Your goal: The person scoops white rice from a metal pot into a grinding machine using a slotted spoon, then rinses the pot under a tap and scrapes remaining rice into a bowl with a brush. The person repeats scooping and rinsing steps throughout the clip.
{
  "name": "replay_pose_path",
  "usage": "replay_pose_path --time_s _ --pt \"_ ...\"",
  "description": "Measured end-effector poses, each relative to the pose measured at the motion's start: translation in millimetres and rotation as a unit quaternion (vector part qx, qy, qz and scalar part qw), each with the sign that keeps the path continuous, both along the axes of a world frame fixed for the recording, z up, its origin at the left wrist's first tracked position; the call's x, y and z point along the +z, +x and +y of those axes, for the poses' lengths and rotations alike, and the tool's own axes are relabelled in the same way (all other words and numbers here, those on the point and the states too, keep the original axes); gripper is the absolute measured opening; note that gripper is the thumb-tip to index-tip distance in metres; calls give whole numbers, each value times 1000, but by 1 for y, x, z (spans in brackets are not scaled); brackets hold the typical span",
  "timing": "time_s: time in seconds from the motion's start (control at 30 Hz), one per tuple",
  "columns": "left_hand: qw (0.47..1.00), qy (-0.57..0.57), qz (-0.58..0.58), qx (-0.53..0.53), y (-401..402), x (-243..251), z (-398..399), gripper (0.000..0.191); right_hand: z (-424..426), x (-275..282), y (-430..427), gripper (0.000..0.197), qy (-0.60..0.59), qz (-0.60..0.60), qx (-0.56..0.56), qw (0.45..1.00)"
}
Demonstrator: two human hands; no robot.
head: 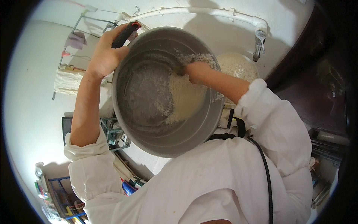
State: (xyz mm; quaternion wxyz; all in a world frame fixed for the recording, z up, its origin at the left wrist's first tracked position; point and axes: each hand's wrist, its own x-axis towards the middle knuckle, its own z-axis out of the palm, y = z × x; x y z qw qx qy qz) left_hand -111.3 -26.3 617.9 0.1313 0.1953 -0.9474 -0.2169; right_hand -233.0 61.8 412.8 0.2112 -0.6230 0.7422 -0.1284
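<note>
A large round grey bowl (145, 112) is tilted in front of me, its inside facing the camera. My left hand (109, 53) grips a black handle (125, 35) at the bowl's upper left rim. Inside the bowl my right hand (198, 72) is closed around a small dark tool (179, 69), blurred and mostly hidden by the fingers. Pale, grain-like or crumbly material (186, 98) lies around and below that hand, with coarser whitish clumps (201, 58) along the right wall. Behind the right forearm, a round container of pale crumbly material (237, 65) stands outside the bowl.
A metal tap (260, 42) hangs from a white wall pipe (193, 10). Cloths hang on a wall rack (74, 53) at the left. A glass-sided box (113, 134) stands below the left forearm, and a blue-framed shelf (60, 193) is at lower left. A black cord (264, 165) crosses my white clothing.
</note>
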Motion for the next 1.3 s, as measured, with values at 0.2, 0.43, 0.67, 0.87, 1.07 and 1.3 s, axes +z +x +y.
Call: replay_pose_path --time_s 0.2,0.43,0.67,0.87,1.07,1.3 --pt "995 -6 -94 15 -5 1 -12 51 -3 23 -18 26 -194 -43 8 980" --pt "998 5 -55 4 -2 1 -13 49 18 5 -23 28 43 11 -4 999" --pt "997 11 -76 -7 -6 0 -18 50 23 10 -41 26 -157 -59 -93 981" --pt "999 7 -37 -23 -6 -2 -15 43 22 7 -13 28 -150 -59 0 987" --pt "998 -17 -35 -51 -7 0 -12 37 -31 -11 39 28 -252 -234 -5 939" --pt "1000 -12 -20 -14 0 -6 -17 33 -7 -17 20 27 -83 -159 55 982"
